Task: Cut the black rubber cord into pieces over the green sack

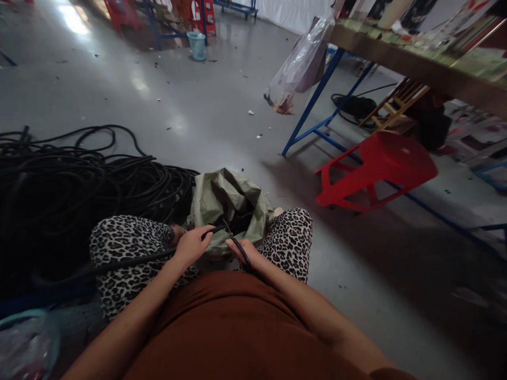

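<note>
Between my knees stands a green woven sack (206, 198), its mouth open and dark pieces inside that I cannot make out. My left hand (192, 244) is closed round a black rubber hose or cable (137, 259), which runs across my left thigh from the left. A pair of scissors (233, 238) with black handles is in my right hand (246, 250). The scissor blades point forward over the sack and meet the cable near its end. Whether the blades are closed through it, I cannot tell.
A big heap of black cable (99, 179) lies to my left. At the right are a red stool (380, 166) and a workbench (396, 50) with blue legs, a plastic bag (295, 66) hanging from it. A light blue basket (197, 46) stands farther off.
</note>
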